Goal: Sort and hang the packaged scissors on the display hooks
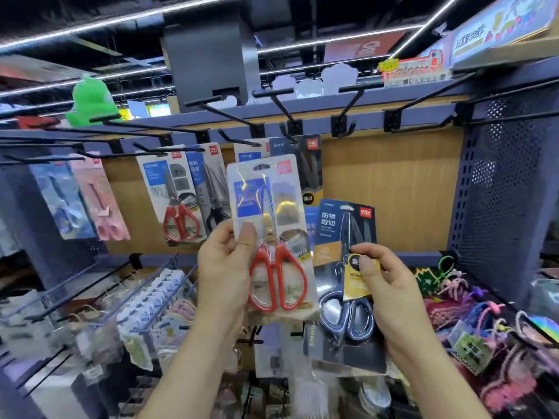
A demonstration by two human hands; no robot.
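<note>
Left hand [225, 261] pinches the red-handled scissors pack [272, 237] by its left edge, thumb flat on the front, and holds it upright dead centre. Right hand [390, 285] grips the dark pack of grey-handled scissors [344, 297] just beside it at three o'clock, thumb pressed on the yellow label. At ten o'clock from the left hand a matching red-handled pack [178, 201] hangs on a hook, a black-handled pack [211, 189] beside it. Pink [99, 201] and blue [60, 201] packs hang toward nine. Black hooks [351, 105] jut out at one o'clock.

six hanging scissor packs [178, 189], at least two held packs [272, 189], two hands [223, 267].
</note>
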